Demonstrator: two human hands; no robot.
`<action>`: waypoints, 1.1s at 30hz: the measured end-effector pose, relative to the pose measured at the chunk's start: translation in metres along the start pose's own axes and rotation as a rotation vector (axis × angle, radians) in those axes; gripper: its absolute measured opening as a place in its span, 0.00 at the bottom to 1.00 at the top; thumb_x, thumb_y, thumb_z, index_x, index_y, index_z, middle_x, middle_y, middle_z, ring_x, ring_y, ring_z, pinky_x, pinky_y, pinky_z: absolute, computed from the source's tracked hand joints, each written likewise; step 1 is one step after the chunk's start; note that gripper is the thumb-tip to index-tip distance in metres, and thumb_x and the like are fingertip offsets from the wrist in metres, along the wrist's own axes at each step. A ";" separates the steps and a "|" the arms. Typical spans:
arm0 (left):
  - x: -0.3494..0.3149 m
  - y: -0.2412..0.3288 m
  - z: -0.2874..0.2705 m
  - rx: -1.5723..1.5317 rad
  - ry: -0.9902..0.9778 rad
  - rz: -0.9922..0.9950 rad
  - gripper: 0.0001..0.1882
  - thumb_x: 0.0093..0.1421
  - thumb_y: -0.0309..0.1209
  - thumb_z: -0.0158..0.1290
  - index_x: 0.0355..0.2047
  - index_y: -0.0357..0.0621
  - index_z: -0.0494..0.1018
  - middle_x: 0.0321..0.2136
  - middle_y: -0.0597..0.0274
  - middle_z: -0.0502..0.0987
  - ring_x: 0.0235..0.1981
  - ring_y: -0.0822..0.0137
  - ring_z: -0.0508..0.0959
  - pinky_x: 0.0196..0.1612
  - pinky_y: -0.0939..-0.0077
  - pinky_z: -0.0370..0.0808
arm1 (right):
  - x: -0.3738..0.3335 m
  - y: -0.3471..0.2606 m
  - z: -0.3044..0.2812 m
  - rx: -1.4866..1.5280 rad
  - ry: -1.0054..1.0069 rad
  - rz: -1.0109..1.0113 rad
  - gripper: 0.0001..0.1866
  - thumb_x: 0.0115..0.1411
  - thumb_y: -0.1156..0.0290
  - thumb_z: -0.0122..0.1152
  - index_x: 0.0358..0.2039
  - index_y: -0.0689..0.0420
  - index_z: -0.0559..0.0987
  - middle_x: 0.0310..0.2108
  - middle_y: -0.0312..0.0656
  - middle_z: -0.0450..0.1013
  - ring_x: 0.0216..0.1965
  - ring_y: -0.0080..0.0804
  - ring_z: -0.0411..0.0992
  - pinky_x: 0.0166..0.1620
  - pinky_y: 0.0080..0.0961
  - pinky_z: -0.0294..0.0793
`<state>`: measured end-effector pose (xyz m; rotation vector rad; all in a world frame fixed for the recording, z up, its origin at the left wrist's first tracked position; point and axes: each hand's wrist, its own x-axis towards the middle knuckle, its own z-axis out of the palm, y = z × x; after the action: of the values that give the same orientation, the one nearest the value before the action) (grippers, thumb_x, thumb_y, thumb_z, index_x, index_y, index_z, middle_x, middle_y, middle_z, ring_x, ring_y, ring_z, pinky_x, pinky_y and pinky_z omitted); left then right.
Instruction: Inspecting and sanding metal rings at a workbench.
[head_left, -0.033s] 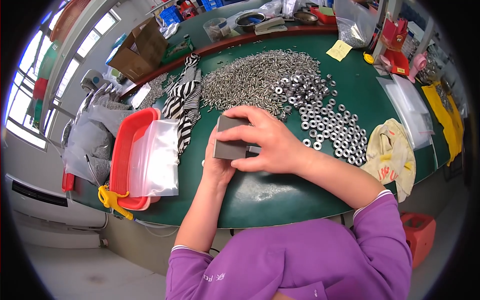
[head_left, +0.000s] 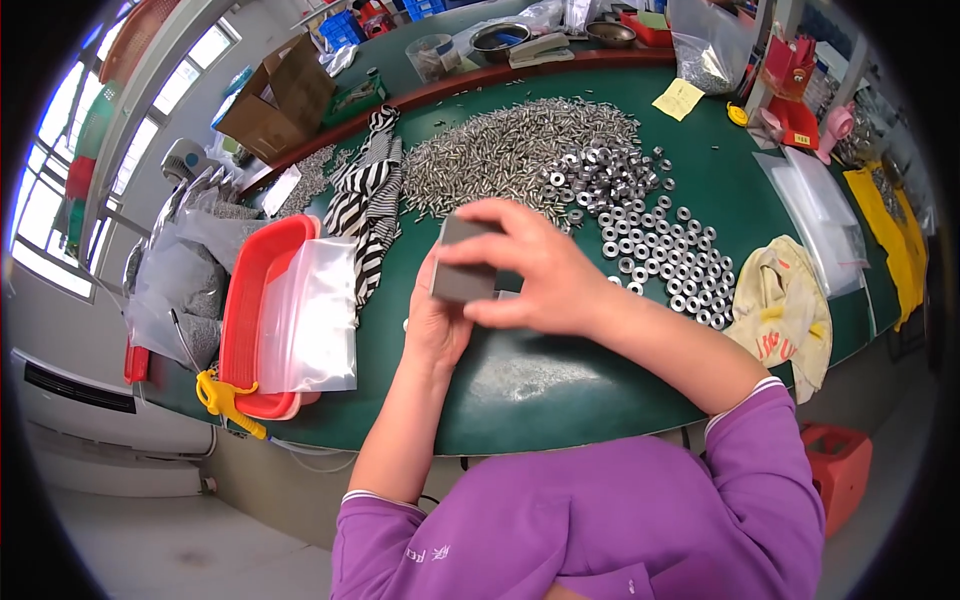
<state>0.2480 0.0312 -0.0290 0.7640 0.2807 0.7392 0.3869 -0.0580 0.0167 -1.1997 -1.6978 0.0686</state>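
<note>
A dark grey rectangular block [head_left: 463,283] is held between my two hands above the near middle of the table. My right hand [head_left: 550,275] is closed round its right side, with the thumb at the near edge and fingers reaching across the top. My left hand [head_left: 436,328] supports it from the left and below, and most of its fingers are hidden behind the block. A small piece of metal just shows under my right palm. Beyond my hands lies a large heap of small metal pins [head_left: 490,150], with metal rings [head_left: 670,250] spread to its right.
At left are a red basket [head_left: 240,320] with clear plastic bags [head_left: 315,320], a yellow air gun [head_left: 222,395] and a striped cloth [head_left: 365,190]. A cream cloth cap [head_left: 785,310] lies at right, near plastic sheets [head_left: 825,225]. A cardboard box [head_left: 280,100] stands far left.
The block has tilted, and its near edge has moved slightly away from me. My right hand has shifted a little up and left with it.
</note>
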 end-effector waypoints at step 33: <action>0.000 0.005 -0.007 0.033 -0.123 0.111 0.09 0.57 0.22 0.55 0.38 0.42 0.72 0.41 0.58 0.75 0.37 0.70 0.75 0.43 0.78 0.73 | 0.003 0.023 -0.019 -0.178 0.182 0.192 0.26 0.41 0.70 0.68 0.45 0.52 0.76 0.51 0.47 0.65 0.53 0.43 0.66 0.54 0.33 0.67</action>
<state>0.2425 0.0371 -0.0303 0.8584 0.1409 0.7904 0.4161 -0.0532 0.0155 -1.4542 -1.4500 -0.0741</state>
